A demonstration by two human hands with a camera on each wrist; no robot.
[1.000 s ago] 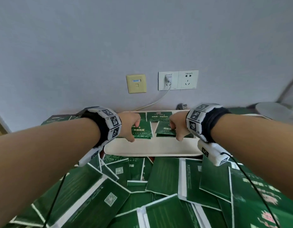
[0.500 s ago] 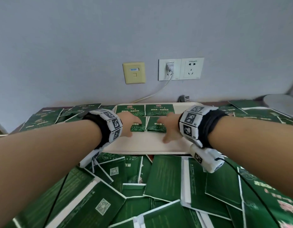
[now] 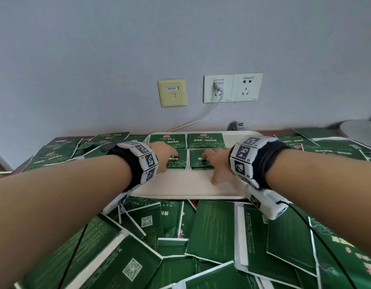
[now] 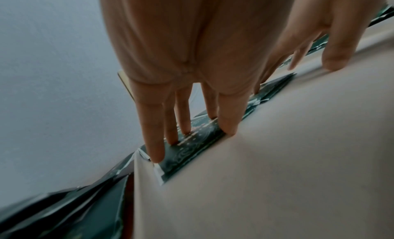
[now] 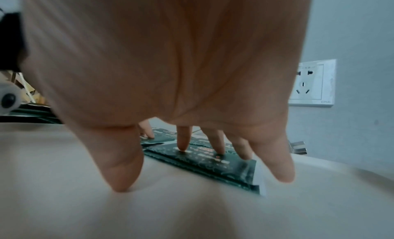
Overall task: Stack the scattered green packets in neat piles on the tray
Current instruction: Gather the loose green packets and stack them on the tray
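Both hands flat and spread, nothing gripped: from the head view my left hand [image 3: 163,155] lies with straight fingers on the near-left pile [image 3: 177,162] on the tray [image 3: 186,186], and my right hand [image 3: 216,163] presses the near-right pile [image 3: 201,162] just beside it, thumb stretched down onto the bare tray. Two more piles, the far-left pile [image 3: 168,140] and the far-right pile [image 3: 205,140], sit side by side behind them along the tray's back edge. Loose packets [image 3: 211,226] overlap in a heap on the table in front of the tray and spread out to both sides of it. On the wall behind, a beige plate [image 3: 172,92] and a double socket [image 3: 233,87] with a white cable [image 3: 201,117] plugged in. Over to the left wrist view: my fingers [image 4: 153,133] reach down straight, tips touching the top of the packet pile [image 4: 192,148], thumb at its near edge; the right hand shows at the upper right. Now the right wrist view: three fingertips [image 5: 184,141] rest on the dark green pile [image 5: 213,160], thumb and little finger land on the tray [image 5: 192,209] on either side of it.
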